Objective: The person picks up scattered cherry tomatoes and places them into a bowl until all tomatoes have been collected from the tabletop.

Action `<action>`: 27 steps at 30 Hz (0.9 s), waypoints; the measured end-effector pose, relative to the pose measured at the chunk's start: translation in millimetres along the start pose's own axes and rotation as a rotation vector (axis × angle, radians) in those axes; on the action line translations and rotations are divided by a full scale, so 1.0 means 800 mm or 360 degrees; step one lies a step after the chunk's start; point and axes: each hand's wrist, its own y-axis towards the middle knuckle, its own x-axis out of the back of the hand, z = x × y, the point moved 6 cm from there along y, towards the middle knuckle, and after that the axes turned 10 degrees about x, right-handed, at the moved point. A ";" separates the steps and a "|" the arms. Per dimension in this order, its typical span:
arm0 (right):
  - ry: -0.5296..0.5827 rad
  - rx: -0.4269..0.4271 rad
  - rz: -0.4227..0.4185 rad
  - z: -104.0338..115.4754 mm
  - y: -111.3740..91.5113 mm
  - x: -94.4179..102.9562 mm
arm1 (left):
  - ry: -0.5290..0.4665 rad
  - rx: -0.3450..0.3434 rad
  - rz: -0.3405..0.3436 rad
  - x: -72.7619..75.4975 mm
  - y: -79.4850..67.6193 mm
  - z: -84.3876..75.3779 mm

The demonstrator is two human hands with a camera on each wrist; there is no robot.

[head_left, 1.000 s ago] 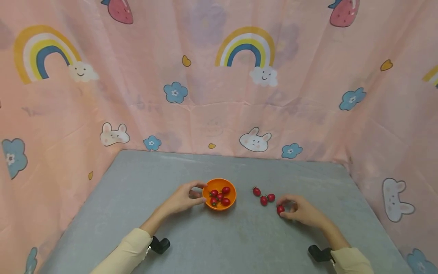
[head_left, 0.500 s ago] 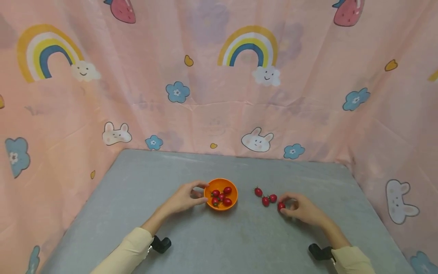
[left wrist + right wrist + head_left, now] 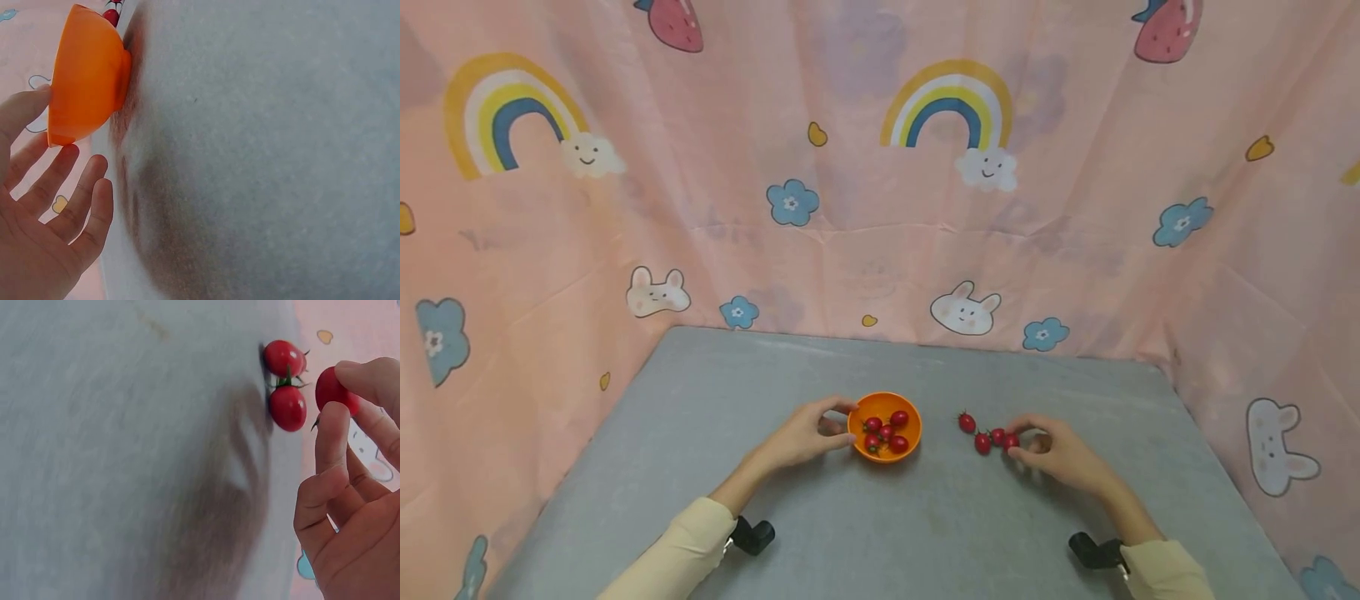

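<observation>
An orange bowl (image 3: pixel 880 403) with several red cherry tomatoes in it stands near the middle of the table. My left hand (image 3: pixel 801 433) holds its left side, thumb and index finger at the rim; in the left wrist view the other fingers are spread below the bowl (image 3: pixel 90 75). My right hand (image 3: pixel 1063 457) pinches a cherry tomato (image 3: pixel 330 389) between thumb and fingers. In the right wrist view that tomato appears raised off the table. Close to its left lie loose cherry tomatoes (image 3: pixel 982 443), some with green stems showing.
The grey table (image 3: pixel 820 533) is bordered by a pink printed curtain (image 3: pixel 850 250) at the back and sides. A black wrist camera (image 3: pixel 752 535) sits on the left wrist and another black wrist camera (image 3: pixel 1093 551) on the right.
My right hand has moved slightly left and away from me with the pinched cherry tomato, bringing it beside the loose ones. The left hand and bowl stay in place; the head view shifts slightly.
</observation>
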 end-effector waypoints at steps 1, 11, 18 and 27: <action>-0.0004 -0.0008 -0.0016 0.001 0.001 0.000 | -0.0004 -0.0005 -0.0001 0.000 0.000 0.000; -0.0086 0.0060 -0.0091 0.018 0.024 -0.011 | -0.0012 -0.0010 -0.0005 -0.001 0.000 -0.002; -0.0110 0.0093 -0.0088 0.029 0.044 -0.024 | 0.0006 0.0003 -0.0012 -0.001 -0.001 -0.004; -0.0039 0.0084 -0.0025 0.039 0.058 -0.038 | 0.0030 -0.0004 -0.0014 -0.002 -0.004 -0.006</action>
